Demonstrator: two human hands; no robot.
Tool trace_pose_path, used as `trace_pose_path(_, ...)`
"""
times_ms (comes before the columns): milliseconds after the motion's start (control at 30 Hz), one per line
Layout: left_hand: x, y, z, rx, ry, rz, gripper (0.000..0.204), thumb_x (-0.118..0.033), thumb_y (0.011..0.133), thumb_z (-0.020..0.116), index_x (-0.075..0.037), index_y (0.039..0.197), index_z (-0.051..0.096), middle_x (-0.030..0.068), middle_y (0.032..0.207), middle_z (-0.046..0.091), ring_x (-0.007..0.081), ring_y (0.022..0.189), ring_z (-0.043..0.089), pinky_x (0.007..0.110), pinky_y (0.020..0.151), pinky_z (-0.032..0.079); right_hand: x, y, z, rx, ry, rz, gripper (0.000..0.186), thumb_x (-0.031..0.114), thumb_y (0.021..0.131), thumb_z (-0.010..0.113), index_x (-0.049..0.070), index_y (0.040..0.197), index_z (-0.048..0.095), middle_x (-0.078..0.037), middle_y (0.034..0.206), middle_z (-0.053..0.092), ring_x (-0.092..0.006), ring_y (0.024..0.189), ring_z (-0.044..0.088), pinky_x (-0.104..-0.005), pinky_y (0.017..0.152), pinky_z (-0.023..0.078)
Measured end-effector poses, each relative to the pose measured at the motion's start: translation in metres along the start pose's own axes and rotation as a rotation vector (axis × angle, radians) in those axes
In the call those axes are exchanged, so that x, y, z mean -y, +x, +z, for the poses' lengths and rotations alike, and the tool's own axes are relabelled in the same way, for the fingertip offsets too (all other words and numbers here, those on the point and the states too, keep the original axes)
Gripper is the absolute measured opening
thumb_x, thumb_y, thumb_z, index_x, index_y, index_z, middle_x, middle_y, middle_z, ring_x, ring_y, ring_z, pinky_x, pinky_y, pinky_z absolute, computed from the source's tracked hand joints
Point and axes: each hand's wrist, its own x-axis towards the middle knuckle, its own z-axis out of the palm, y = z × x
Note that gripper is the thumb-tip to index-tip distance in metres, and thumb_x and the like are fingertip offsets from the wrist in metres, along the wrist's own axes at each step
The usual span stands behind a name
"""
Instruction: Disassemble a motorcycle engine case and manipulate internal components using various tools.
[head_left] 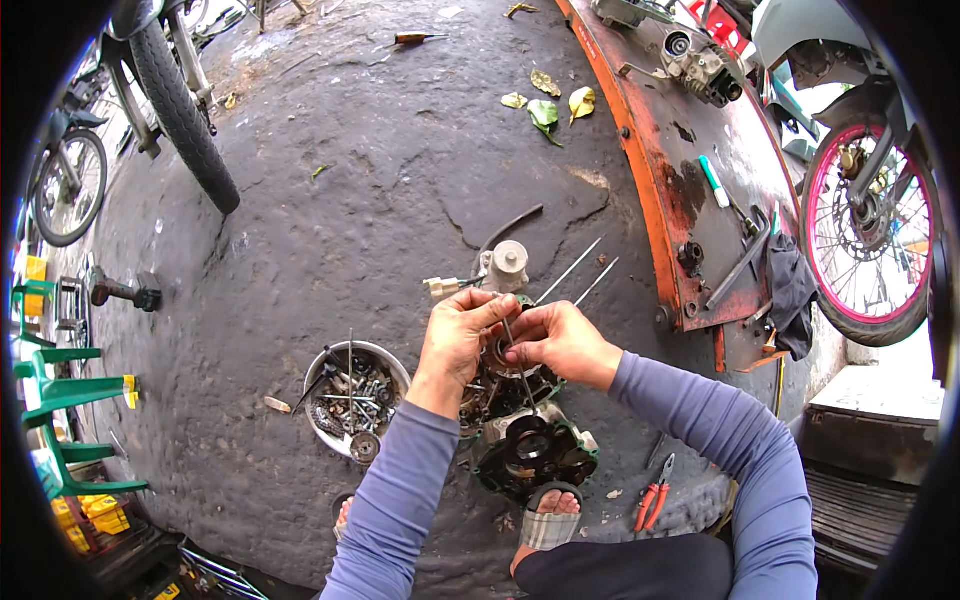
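Note:
My left hand point(462, 338) pinches the top of a thin metal rod point(521, 383) standing in the engine point(537, 446) on the ground. My right hand point(560, 342) is closed beside it at the rod and a round upper opening; whether it grips the rod itself is hard to tell. Two more long rods point(568, 272) point up and away behind my hands. A silver cylindrical motor point(508, 262) with a connector and hose is just beyond them. A round bowl point(396, 382) of bolts and small parts lies left of the engine.
An orange metal ramp point(640, 150) with tools and parts runs along the right, beside a pink-rimmed motorcycle wheel point(868, 290). Red pliers point(655, 498) lie near my right arm. Green plastic chairs point(70, 400), a tire point(185, 130) and a heavy tool point(125, 290) are at the left.

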Motion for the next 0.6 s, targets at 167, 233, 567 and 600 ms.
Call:
trace_pose_path(167, -0.015, -0.007, 0.005, 0.213, -0.067, -0.037, 0.018, -0.017, 0.092, 0.069, -0.001, 0.101, 0.068, 0.0106, 0.097, 0.071, 0.0212, 0.087, 0.069, 0.035, 0.078, 0.056, -0.004, 0.006, -0.005, 0.156, 0.140, 0.073, 0.022, -0.003, 0.089, 0.064, -0.002, 0.111, 0.067, -0.008, 0.092, 0.071, -0.0122, 0.085, 0.068, -0.0276, 0.079, 0.057)
trace_pose_path(233, -0.008, 0.000, -0.004, 0.194, 0.021, -0.012, 0.022, -0.020, 0.094, 0.067, 0.000, 0.103, 0.069, 0.0108, 0.098, 0.071, 0.0206, 0.089, 0.068, 0.035, 0.078, 0.056, -0.001, 0.003, -0.004, 0.164, 0.149, 0.079, 0.022, -0.002, 0.087, 0.068, -0.001, 0.109, 0.069, -0.007, 0.093, 0.071, -0.0112, 0.088, 0.067, -0.0268, 0.081, 0.056)
trace_pose_path(567, -0.003, -0.001, 0.010, 0.073, -0.062, 0.009, 0.018, -0.015, 0.093, 0.068, -0.003, 0.107, 0.067, 0.0107, 0.104, 0.071, 0.0197, 0.094, 0.067, 0.037, 0.083, 0.055, -0.008, 0.000, -0.007, 0.012, -0.102, 0.037, 0.019, -0.002, 0.079, 0.074, -0.004, 0.098, 0.069, -0.008, 0.087, 0.072, -0.0117, 0.075, 0.068, -0.0278, 0.071, 0.057)
trace_pose_path(600, -0.007, -0.006, 0.015, 0.124, -0.072, 0.013, 0.020, -0.017, 0.094, 0.067, -0.002, 0.107, 0.068, 0.0110, 0.106, 0.070, 0.0196, 0.096, 0.067, 0.037, 0.083, 0.055, -0.010, -0.001, -0.009, 0.011, -0.011, 0.067, 0.019, -0.002, 0.079, 0.074, -0.004, 0.097, 0.069, -0.008, 0.087, 0.072, -0.0116, 0.076, 0.068, -0.0275, 0.072, 0.057)
